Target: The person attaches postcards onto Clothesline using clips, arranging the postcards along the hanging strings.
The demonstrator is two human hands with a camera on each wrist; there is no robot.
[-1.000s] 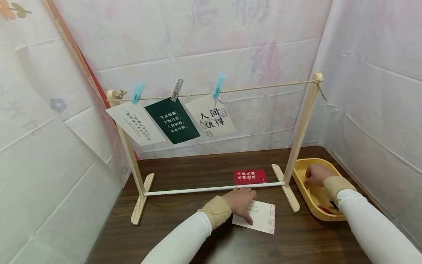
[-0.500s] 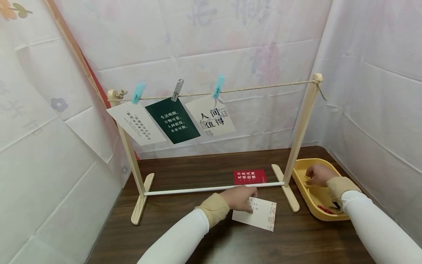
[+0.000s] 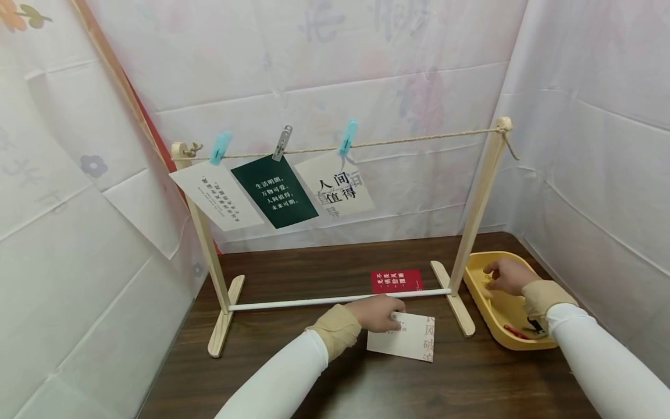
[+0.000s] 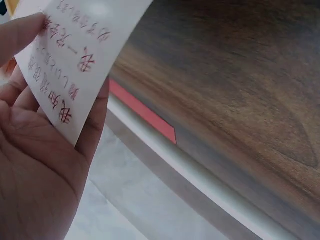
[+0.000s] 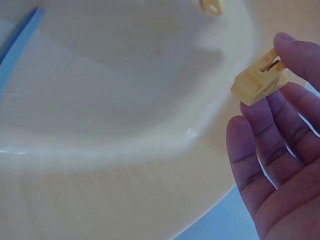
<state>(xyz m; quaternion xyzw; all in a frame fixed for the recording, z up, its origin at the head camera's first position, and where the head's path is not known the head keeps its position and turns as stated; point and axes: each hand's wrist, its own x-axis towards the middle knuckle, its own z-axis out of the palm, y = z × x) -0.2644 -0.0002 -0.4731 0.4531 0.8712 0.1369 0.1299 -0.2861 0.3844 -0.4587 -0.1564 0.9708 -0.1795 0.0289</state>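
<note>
In the head view my left hand [image 3: 374, 313] pinches the left side of a cream card [image 3: 413, 337] printed with red characters. The left wrist view shows that card [image 4: 75, 60] tilted up between thumb and fingers. Over the yellow tray [image 3: 526, 344] at the right, my right hand [image 3: 510, 276] holds a yellow clothespin [image 5: 257, 80] between thumb and fingertips. The rest of the fingers stay loosely bent in the right wrist view.
A rope [image 3: 419, 138] spans a wooden frame. White, green and cream cards hang from it on two blue clothespins and a grey one [image 3: 281, 142]. A red card [image 3: 396, 280] lies behind the white crossbar [image 3: 314, 301]. The tray also holds a red clothespin [image 3: 515, 331].
My left hand has gone from spread over the card to pinching it, and the card has tilted up. My right hand has drawn slightly to the right within the tray.
</note>
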